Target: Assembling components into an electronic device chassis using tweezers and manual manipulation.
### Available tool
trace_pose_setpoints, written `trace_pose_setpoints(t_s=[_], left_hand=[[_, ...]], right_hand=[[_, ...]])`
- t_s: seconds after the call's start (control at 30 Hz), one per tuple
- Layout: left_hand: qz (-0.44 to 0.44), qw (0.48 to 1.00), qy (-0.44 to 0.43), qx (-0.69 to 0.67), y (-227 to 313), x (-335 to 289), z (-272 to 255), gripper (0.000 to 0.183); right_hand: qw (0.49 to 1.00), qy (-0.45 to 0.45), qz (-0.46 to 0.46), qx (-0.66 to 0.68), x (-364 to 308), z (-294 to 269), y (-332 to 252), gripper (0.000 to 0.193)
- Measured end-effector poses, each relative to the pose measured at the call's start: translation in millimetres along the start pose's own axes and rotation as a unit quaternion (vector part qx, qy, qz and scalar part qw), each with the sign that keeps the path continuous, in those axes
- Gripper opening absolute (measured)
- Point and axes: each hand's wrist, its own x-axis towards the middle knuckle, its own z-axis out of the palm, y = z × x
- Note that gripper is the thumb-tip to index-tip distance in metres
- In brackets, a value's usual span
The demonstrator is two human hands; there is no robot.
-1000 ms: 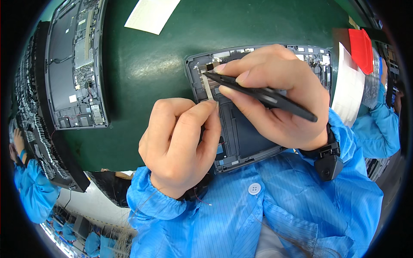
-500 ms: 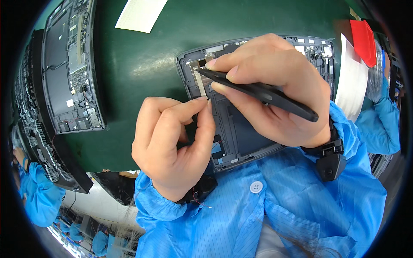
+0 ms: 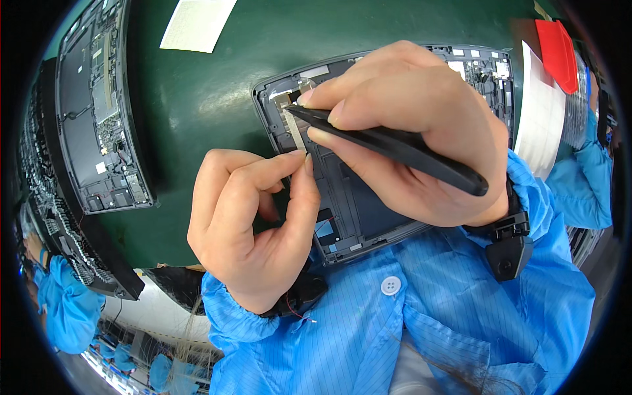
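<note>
In front of me an opened tablet housing lies on the table at a slant, its dark inside with small boards and white stickers facing up. A thin pale strip runs along its left part. My left hand pinches the near end of that strip between thumb and forefinger. Black tweezers are gripped in my right hand, which covers the housing's upper middle. Their tip is at the strip's far end. Whether the tip pinches or only presses the strip I cannot tell.
A second opened tablet housing stands at the left on the green table, beside a black rack. A paper sheet lies at the back. To the right are a white sheet, a red tray and a co-worker's blue sleeve.
Both hands, the tweezers and the housing appear slightly farther left, as do the paper and second housing. My grip on the strip and the tweezers' tip position look nearly the same.
</note>
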Motion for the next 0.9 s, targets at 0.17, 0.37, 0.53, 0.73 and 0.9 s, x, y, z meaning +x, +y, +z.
trace_pose_setpoints(t_s=[0.17, 0.37, 0.53, 0.73, 0.9], left_hand=[[0.011, 1.000, -0.007, 0.009, 1, 3, 3, 0.020], [0.010, 1.000, -0.009, 0.004, -1, 2, 0, 0.020], [0.003, 1.000, -0.016, 0.003, -1, 4, 0, 0.020], [0.075, 0.987, -0.092, 0.107, 9, -1, -19, 0.025], [0.146, 0.957, -0.176, 0.180, 13, -7, -29, 0.058]], right_hand=[[1.000, 0.005, 0.002, 0.002, -1, 0, 2, 0.037], [1.000, 0.010, -0.004, 0.001, -2, 1, 0, 0.036], [1.000, 0.009, 0.000, 0.009, 0, 1, 2, 0.036], [1.000, -0.015, 0.012, 0.006, 2, -1, 2, 0.035], [1.000, -0.025, 0.016, 0.005, 3, -3, -5, 0.031]])
